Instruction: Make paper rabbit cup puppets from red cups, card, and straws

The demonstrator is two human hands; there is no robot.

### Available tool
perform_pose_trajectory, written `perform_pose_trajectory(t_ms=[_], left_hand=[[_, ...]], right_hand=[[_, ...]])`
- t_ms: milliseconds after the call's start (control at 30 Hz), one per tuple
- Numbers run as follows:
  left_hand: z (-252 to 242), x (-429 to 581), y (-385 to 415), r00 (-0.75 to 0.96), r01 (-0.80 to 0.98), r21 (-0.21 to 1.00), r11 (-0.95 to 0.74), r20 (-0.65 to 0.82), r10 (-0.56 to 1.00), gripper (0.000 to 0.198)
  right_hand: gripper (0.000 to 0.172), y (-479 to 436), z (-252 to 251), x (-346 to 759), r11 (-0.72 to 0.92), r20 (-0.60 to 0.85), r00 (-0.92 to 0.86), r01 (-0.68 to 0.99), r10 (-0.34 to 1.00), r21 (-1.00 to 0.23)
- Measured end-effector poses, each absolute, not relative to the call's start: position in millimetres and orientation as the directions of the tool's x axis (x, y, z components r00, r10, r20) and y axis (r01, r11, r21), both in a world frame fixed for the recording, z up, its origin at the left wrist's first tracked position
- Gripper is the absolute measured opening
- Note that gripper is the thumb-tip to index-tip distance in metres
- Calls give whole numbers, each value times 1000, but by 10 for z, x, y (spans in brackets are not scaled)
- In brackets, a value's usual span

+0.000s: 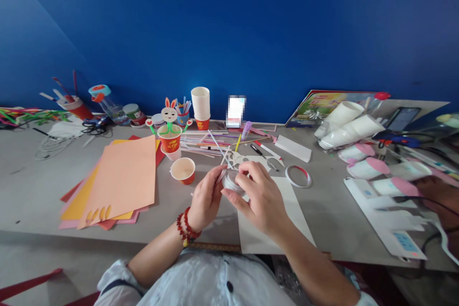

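Between my two hands is a clear, whitish round roll (231, 180), perhaps tape, held above the desk. My left hand (208, 196), with red beaded bracelets on its wrist, closes on the roll's left side. Its fingers also touch a thin pale strip or stick. My right hand (258, 193) grips the roll from the right, fingers bent over its top and thumb below. White paper (276, 220) lies under my right hand. An open paper cup (183, 171) stands to the left, and behind it a red cup (170, 141) carries a paper rabbit.
Coloured sheets (125, 177) are stacked on the left. Sticks (204, 142), scissors (274, 161), markers (267, 149) and a tape ring (298, 176) lie behind and right of my hands. A power strip (383, 220) and wrapped cups (349, 129) are at the right.
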State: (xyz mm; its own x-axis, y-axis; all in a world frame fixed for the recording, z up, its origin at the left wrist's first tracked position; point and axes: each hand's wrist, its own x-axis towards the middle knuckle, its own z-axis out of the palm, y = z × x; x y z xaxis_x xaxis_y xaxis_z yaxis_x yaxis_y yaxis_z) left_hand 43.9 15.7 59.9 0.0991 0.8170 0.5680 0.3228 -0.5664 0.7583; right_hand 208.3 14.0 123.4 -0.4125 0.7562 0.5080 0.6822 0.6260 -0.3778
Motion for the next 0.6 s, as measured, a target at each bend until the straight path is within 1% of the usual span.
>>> perform_pose_trajectory(t_ms=[133, 200, 333, 500, 600], left_hand=[[590, 451, 146, 66, 356, 735, -578, 597, 799, 36], [602, 449, 134, 53, 334, 750, -571, 589, 806, 36], [640, 447, 105, 27, 203, 827, -525, 531, 847, 35], [635, 484, 112, -47, 49, 902, -429, 431, 901, 23], [618, 509, 125, -49, -56, 931, -360, 358, 933, 19]], right_hand=[[35, 127, 1230, 2103, 613, 517, -404, 716, 754, -334], [35, 139, 1217, 2119, 585, 513, -389, 754, 765, -300], [34, 167, 1198, 2146, 553, 507, -370, 786, 778, -276], [28, 172, 1238, 2131, 563, 528, -356, 768, 771, -305], [25, 181, 1267, 2108, 550, 547, -330, 778, 770, -305]])
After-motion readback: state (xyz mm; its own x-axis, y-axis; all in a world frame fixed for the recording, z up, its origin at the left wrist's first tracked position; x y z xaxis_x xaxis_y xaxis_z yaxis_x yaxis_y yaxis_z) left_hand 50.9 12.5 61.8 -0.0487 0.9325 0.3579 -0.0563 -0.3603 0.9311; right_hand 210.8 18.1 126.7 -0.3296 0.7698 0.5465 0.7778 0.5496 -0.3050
